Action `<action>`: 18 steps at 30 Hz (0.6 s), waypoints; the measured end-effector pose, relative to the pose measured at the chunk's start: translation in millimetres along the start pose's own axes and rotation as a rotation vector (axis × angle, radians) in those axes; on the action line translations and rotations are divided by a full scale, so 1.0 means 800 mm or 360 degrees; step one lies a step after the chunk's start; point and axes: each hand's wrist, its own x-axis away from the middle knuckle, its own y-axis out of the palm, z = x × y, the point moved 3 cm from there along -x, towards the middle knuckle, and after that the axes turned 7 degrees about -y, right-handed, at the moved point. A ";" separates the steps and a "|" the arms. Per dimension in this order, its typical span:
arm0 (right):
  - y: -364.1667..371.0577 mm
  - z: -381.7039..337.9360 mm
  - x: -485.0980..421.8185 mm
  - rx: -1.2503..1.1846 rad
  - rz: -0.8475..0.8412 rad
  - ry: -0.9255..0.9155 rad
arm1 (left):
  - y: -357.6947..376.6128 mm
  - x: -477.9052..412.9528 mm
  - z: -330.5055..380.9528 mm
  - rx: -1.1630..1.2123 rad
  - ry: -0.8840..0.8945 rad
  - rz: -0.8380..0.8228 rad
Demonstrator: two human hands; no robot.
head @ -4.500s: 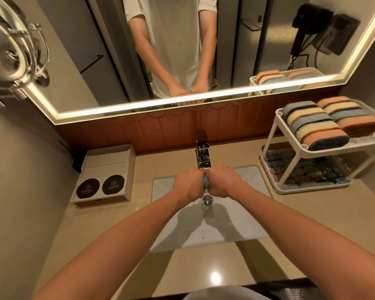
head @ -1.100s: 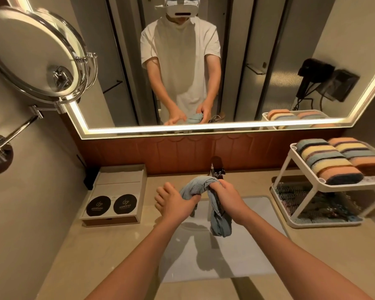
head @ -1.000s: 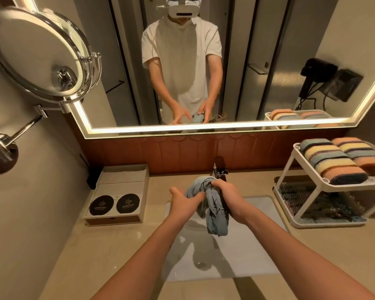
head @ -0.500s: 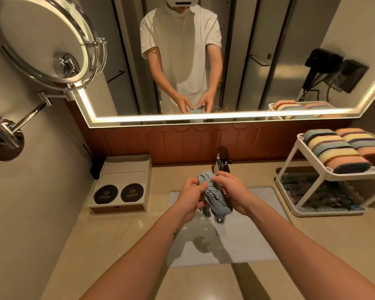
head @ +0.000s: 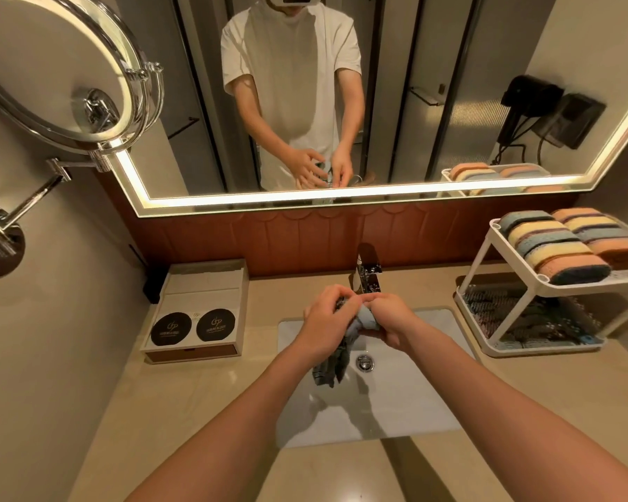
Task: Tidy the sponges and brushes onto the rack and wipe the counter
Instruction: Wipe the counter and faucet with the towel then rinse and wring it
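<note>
- Both hands over the sink: left hand [head: 325, 320] & right hand [head: 394, 320] each clenched round the same twisted grey-blue cloth [head: 368, 318], knuckles nearly touching.
- Cloth's loose end hangs below left hand, darker, just left of the round metal drain [head: 365, 362].
- White rectangular sink basin [head: 396, 403] sits under the hands; chrome tap [head: 368, 275] just behind them.
- Beige stone surface [head: 544, 396] surrounds the basin.
- Right side: white two-tier plastic rack [head: 498, 226] w/ two rows of striped multicolour sponges [head: 553, 248] on the top tier; bottom tier holds dark items, can't tell what.
- Left side: beige box w/ two black round discs [head: 196, 309].
- Behind: lit wall mirror [head: 432, 48]; round chrome swing-arm mirror [head: 51, 67] top left.
</note>
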 end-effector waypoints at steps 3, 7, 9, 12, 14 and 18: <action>-0.008 -0.010 0.000 0.0000 0.0075 0.0132 | -0.001 0.002 -0.003 -0.0061 0.0133 -0.0156; -0.020 -0.025 0.014 -0.0072 -0.0031 0.0230 | 0.002 -0.005 -0.006 0.0041 -0.0042 -0.0212; -0.022 -0.029 0.022 -0.0240 -0.0104 0.0282 | 0.008 -0.009 -0.003 0.0207 -0.0173 -0.0161; -0.029 -0.022 0.022 -0.0459 -0.0117 0.0313 | 0.018 -0.017 0.001 0.0525 -0.0392 -0.0033; -0.033 -0.015 0.022 -0.0446 -0.0106 0.0297 | 0.025 -0.023 0.002 0.0702 -0.0536 -0.0015; -0.035 -0.003 0.027 -0.0160 -0.0168 0.0196 | 0.036 -0.024 0.008 0.0650 -0.0594 0.0038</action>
